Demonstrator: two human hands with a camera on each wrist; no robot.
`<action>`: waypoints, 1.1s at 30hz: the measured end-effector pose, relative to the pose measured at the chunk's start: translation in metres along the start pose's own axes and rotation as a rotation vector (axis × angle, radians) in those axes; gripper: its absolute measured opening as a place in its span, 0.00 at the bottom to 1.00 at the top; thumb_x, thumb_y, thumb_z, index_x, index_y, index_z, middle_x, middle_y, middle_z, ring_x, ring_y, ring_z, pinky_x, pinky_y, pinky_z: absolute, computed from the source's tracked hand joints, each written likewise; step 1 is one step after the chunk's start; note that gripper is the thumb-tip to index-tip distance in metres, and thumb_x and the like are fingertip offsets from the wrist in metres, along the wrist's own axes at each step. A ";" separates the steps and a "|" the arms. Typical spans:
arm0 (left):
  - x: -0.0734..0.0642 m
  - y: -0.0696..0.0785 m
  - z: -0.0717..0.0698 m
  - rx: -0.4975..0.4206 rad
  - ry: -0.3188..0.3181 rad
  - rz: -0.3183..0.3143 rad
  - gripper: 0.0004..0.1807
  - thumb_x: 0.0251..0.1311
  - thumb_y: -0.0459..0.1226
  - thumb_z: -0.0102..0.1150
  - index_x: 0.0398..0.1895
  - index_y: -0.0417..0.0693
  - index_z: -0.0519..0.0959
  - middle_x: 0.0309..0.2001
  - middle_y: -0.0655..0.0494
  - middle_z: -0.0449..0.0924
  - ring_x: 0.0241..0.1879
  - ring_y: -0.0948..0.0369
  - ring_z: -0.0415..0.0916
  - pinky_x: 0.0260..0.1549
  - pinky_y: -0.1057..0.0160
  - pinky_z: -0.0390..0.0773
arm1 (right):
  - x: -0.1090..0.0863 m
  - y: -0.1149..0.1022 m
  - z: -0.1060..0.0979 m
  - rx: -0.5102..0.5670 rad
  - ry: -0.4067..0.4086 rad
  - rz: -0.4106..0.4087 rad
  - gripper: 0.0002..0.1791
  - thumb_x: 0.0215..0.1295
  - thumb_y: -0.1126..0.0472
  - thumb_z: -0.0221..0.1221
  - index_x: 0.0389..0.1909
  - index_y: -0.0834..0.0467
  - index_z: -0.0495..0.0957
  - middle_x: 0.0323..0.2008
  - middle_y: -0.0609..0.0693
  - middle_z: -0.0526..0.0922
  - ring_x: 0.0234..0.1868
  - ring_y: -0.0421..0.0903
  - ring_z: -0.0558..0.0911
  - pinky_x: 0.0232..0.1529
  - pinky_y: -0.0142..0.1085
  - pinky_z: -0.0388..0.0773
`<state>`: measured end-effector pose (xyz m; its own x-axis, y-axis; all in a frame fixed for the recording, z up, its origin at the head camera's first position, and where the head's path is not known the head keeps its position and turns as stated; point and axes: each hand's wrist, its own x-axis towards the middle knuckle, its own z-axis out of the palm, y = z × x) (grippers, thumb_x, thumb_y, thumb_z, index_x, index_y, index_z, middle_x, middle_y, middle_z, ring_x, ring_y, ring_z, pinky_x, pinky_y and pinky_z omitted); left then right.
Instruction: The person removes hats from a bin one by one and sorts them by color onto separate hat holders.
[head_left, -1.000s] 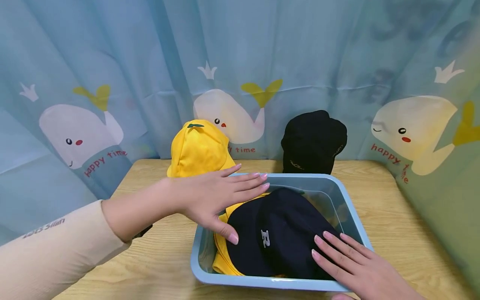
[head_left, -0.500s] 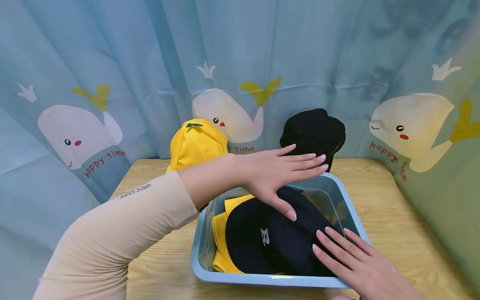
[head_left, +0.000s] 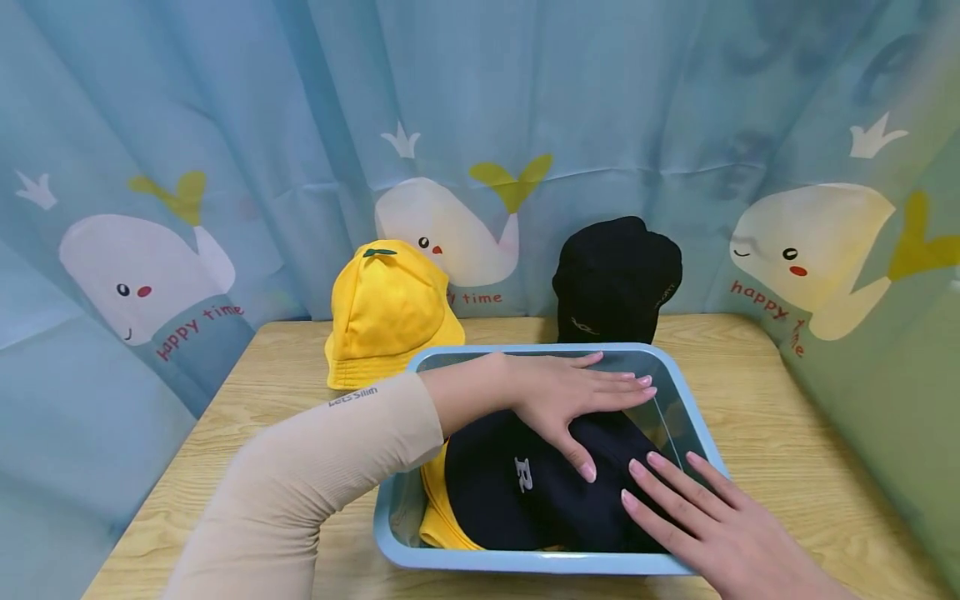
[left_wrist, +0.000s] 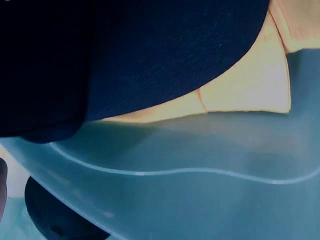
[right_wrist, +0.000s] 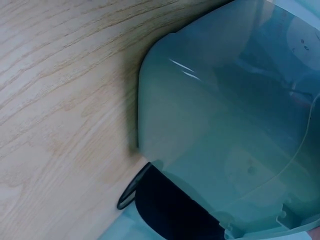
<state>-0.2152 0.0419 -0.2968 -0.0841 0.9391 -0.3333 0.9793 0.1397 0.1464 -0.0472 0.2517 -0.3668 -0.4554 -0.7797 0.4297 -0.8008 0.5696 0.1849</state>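
Note:
A navy baseball cap (head_left: 510, 492) with a white letter R lies in the blue plastic bin (head_left: 551, 562), on top of a folded yellow hat (head_left: 450, 529). My left hand (head_left: 573, 400) is spread flat over the cap's crown, palm down, its fingers reaching toward the bin's far right corner. Straight fingers of my right hand (head_left: 708, 525) lie against the crown's right side, across the bin's near right rim. In the left wrist view the cap's brim (left_wrist: 170, 55) overlaps the pale edge of the yellow hat (left_wrist: 245, 85).
Behind the bin, a yellow bucket hat (head_left: 390, 308) with a green leaf stands on the left of the wooden table (head_left: 750, 383). A black cap (head_left: 618, 275) stands upright at the back right. A blue whale-print curtain (head_left: 615, 108) hangs close behind the table.
My left hand has swept right from the cap's brim side and then come down over its crown. The right hand has stayed nearly in place on the cap.

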 end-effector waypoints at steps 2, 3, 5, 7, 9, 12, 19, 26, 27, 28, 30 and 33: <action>0.002 -0.002 0.005 -0.009 -0.004 0.007 0.55 0.56 0.66 0.50 0.76 0.53 0.34 0.76 0.61 0.29 0.73 0.70 0.25 0.70 0.60 0.25 | -0.001 0.000 0.000 -0.003 -0.015 0.009 0.47 0.61 0.26 0.39 0.69 0.57 0.61 0.72 0.54 0.57 0.74 0.51 0.49 0.73 0.44 0.33; 0.003 -0.003 0.007 -0.018 -0.012 0.008 0.54 0.56 0.66 0.50 0.76 0.54 0.34 0.76 0.62 0.29 0.73 0.70 0.25 0.70 0.60 0.25 | -0.001 0.000 0.001 -0.002 -0.007 0.009 0.47 0.62 0.26 0.39 0.69 0.57 0.61 0.72 0.55 0.57 0.74 0.51 0.50 0.73 0.44 0.33; 0.004 -0.004 0.009 -0.027 -0.028 0.010 0.54 0.57 0.66 0.49 0.76 0.54 0.35 0.76 0.62 0.30 0.73 0.71 0.25 0.70 0.60 0.25 | 0.000 0.000 0.002 0.002 0.015 0.006 0.47 0.62 0.26 0.38 0.69 0.58 0.62 0.71 0.55 0.59 0.74 0.51 0.51 0.73 0.46 0.34; 0.004 -0.005 0.011 -0.042 -0.040 0.010 0.52 0.59 0.65 0.48 0.76 0.54 0.35 0.76 0.62 0.31 0.73 0.70 0.26 0.70 0.60 0.27 | 0.000 0.000 0.003 0.004 0.048 0.006 0.47 0.63 0.26 0.36 0.69 0.58 0.62 0.70 0.56 0.60 0.74 0.51 0.52 0.73 0.47 0.35; 0.005 -0.005 0.013 -0.057 -0.054 0.003 0.50 0.60 0.64 0.46 0.76 0.54 0.37 0.76 0.63 0.32 0.73 0.70 0.27 0.71 0.60 0.28 | 0.001 0.000 0.004 0.005 0.073 0.002 0.46 0.64 0.26 0.34 0.69 0.58 0.61 0.71 0.56 0.60 0.74 0.51 0.52 0.73 0.47 0.35; 0.005 -0.004 0.015 -0.053 -0.072 -0.016 0.47 0.63 0.63 0.43 0.76 0.53 0.38 0.75 0.64 0.33 0.73 0.70 0.29 0.71 0.59 0.28 | 0.002 0.000 0.005 0.000 0.096 -0.001 0.46 0.64 0.27 0.33 0.70 0.57 0.59 0.71 0.55 0.59 0.74 0.51 0.52 0.73 0.48 0.36; 0.004 0.001 0.023 -0.014 -0.106 -0.018 0.39 0.67 0.59 0.38 0.76 0.55 0.41 0.75 0.65 0.37 0.73 0.69 0.31 0.71 0.59 0.30 | 0.002 -0.001 0.004 0.001 0.094 0.005 0.45 0.64 0.27 0.36 0.69 0.58 0.62 0.70 0.55 0.62 0.73 0.51 0.53 0.73 0.48 0.37; -0.002 0.003 0.024 0.047 -0.025 0.016 0.35 0.70 0.54 0.39 0.75 0.53 0.48 0.74 0.63 0.47 0.72 0.71 0.38 0.71 0.61 0.34 | 0.001 -0.001 0.004 0.025 0.094 0.011 0.45 0.65 0.28 0.36 0.68 0.58 0.63 0.70 0.56 0.61 0.73 0.51 0.53 0.73 0.47 0.36; -0.003 0.004 0.024 0.059 -0.009 0.014 0.35 0.70 0.53 0.40 0.75 0.52 0.48 0.74 0.62 0.48 0.72 0.71 0.40 0.71 0.61 0.35 | 0.001 -0.001 0.004 0.028 0.091 0.012 0.45 0.65 0.28 0.36 0.68 0.59 0.62 0.71 0.56 0.60 0.74 0.51 0.52 0.73 0.47 0.35; -0.005 0.005 0.023 0.073 0.005 0.012 0.35 0.70 0.53 0.40 0.75 0.52 0.48 0.73 0.62 0.49 0.72 0.70 0.41 0.71 0.61 0.35 | 0.000 0.000 0.004 0.026 0.085 0.011 0.45 0.65 0.28 0.36 0.69 0.59 0.62 0.71 0.56 0.59 0.74 0.52 0.51 0.73 0.47 0.35; -0.007 0.007 0.021 0.097 0.029 0.012 0.34 0.70 0.52 0.41 0.75 0.51 0.49 0.73 0.61 0.51 0.71 0.70 0.44 0.71 0.62 0.37 | -0.001 0.001 0.004 0.019 0.064 0.006 0.46 0.65 0.28 0.36 0.68 0.60 0.62 0.71 0.57 0.58 0.74 0.52 0.50 0.73 0.47 0.34; -0.009 0.010 0.017 0.138 0.061 0.017 0.34 0.70 0.52 0.42 0.74 0.50 0.51 0.72 0.60 0.54 0.71 0.69 0.47 0.71 0.63 0.39 | -0.003 0.003 0.002 0.008 0.026 0.002 0.47 0.64 0.27 0.36 0.67 0.62 0.62 0.72 0.58 0.56 0.74 0.52 0.48 0.73 0.46 0.33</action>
<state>-0.2017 0.0295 -0.3078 -0.0738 0.9590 -0.2736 0.9964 0.0825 0.0205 -0.0487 0.2554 -0.3698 -0.4466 -0.7715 0.4531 -0.8032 0.5688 0.1768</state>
